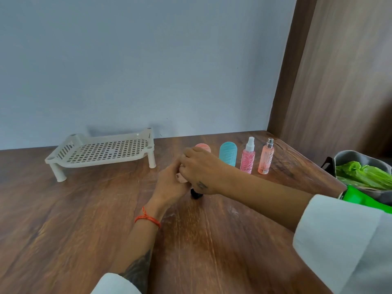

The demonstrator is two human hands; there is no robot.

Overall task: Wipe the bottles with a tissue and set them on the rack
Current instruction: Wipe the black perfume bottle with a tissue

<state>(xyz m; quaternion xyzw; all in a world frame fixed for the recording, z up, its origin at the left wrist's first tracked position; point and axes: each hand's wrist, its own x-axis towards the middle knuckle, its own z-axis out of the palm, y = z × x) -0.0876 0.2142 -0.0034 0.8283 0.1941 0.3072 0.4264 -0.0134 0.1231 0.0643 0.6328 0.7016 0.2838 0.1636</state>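
Hands: my left hand (169, 183) and right hand (201, 170) both curl round a dark bottle (196, 194) and a tissue (182, 178).
Rack (101, 151): at ten o'clock.
Bottles: four (247, 157) at one o'clock.

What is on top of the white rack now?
Nothing stands on the white rack; its whole grid shows bare. What lies under its shelf cannot be seen clearly.

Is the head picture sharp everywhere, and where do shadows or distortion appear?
Head view: soft overall; the hands look slightly blurred. The rack throws a faint shadow on the wall behind it. The wide lens bends the table edge and tilts the wall corner. No strong glare.
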